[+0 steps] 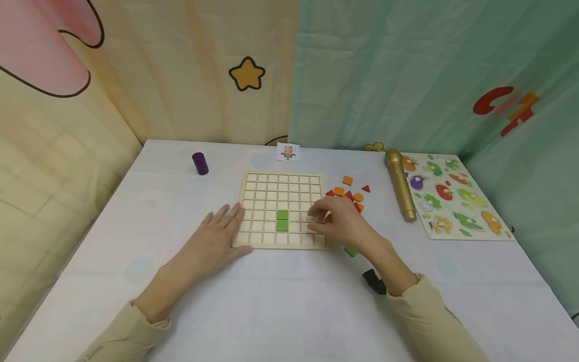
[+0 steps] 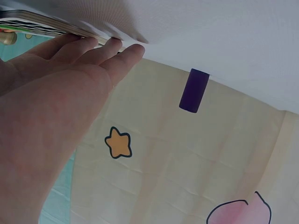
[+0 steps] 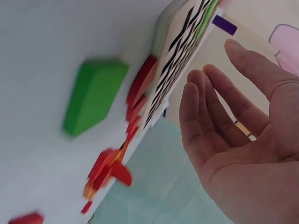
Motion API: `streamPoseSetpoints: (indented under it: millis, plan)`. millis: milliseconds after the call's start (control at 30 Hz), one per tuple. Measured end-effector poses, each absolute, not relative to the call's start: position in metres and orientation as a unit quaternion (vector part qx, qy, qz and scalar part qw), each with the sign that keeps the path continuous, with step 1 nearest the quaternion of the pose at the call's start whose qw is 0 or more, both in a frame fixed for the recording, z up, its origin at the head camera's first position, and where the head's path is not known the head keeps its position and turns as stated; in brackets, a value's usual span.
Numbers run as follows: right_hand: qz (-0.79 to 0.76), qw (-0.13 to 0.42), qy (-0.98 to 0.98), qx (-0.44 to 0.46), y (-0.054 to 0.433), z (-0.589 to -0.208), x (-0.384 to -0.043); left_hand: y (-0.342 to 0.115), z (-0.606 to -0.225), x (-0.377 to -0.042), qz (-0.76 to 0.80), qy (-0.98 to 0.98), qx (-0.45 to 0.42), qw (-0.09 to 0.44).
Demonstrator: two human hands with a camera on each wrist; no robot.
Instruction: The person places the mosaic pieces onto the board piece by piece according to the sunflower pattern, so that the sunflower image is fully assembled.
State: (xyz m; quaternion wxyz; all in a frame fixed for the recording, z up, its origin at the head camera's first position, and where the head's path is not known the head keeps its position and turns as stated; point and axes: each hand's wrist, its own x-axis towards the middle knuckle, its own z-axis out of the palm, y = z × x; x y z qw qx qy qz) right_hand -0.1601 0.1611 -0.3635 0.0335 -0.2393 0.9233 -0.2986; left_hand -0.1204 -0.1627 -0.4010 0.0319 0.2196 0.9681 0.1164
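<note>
A wooden grid board (image 1: 267, 239) lies in the middle of the table, with two green square pieces (image 1: 282, 220) set one behind the other in neighbouring cells. My left hand (image 1: 210, 244) rests along the board's left edge, fingers stretched out, thumb at the near corner. Over the right side of the board hovers my right hand (image 1: 341, 221). In the right wrist view its fingers are loosely bent, the thumb stands apart from them, and nothing sits between. Below that hand a loose green piece (image 3: 96, 95) lies on the table beside the board.
Red and orange pieces (image 1: 348, 193) lie right of the board, partly behind my right hand. Beyond them are a gold microphone (image 1: 400, 186) and a vegetable puzzle board (image 1: 468, 201). A picture card (image 1: 282, 157) lies behind the grid. A purple cylinder (image 1: 200, 163) stands back left.
</note>
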Motion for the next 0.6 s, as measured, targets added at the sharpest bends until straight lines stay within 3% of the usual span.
streamPoseSetpoints:
  millis: [233,600]
  plan:
    - [-0.301,0.03,0.926,-0.227,0.204,-0.366,-0.144,-0.162,-0.401,-0.12,0.12,0.967,0.225,0.028]
    - [-0.308,0.072,0.928,-0.195,0.25,-0.376,-0.122,-0.163,-0.399,-0.12,0.11,0.969,0.218,0.036]
